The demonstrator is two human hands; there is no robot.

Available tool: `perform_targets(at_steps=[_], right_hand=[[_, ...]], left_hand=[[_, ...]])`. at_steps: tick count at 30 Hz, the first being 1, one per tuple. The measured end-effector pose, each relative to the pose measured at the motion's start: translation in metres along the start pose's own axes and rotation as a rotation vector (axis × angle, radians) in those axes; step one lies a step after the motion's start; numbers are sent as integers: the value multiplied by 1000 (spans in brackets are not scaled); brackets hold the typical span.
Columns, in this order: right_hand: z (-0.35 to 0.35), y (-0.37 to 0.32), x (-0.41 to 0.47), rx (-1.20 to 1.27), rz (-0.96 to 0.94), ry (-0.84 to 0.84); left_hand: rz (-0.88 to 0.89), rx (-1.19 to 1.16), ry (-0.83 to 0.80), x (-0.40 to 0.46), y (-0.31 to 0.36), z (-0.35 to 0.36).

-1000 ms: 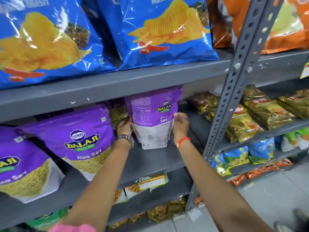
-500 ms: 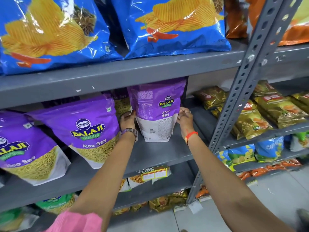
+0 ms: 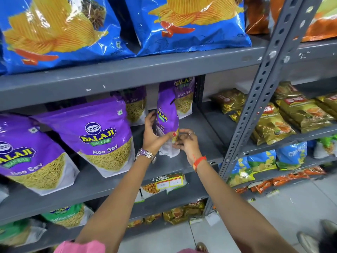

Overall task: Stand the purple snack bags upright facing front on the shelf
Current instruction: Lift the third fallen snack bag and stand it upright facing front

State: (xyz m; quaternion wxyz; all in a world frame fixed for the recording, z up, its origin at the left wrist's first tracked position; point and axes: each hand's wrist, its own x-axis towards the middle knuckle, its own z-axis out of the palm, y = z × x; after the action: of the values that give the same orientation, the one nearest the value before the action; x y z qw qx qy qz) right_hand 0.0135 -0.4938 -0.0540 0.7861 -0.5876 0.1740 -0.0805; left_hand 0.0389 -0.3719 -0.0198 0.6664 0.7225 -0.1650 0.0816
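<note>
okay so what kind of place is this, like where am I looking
Most likely a grocery shop or supermarket aisle. Grey metal shelves hold rows of packaged snacks: blue chip bags above, purple snack bags below. A price tag on a shelf edge reads "Super Market".

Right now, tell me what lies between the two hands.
In the head view, the purple snack bag, turned edge-on, lies between the left hand and right hand; both grip its lower part.
</note>
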Motion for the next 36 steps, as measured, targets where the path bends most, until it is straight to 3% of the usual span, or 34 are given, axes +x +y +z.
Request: perform_targets(at_steps=[4,10,15,22,36], right_hand=[[7,4,-3,20,12,-20],[6,-19,12,44,-26,113],[22,-46,35,102,-111,50],[35,-61,68,85,-105,-101],[7,-59,70,281,-136,44]], left_hand=[[-27,-8,12,-2,7,1],[-78,-31,345,-14,1,-5],[-58,-22,580,-19,-2,-5],[-140,84,621,7,0,-11],[-174,-170,897,35,18,2]])
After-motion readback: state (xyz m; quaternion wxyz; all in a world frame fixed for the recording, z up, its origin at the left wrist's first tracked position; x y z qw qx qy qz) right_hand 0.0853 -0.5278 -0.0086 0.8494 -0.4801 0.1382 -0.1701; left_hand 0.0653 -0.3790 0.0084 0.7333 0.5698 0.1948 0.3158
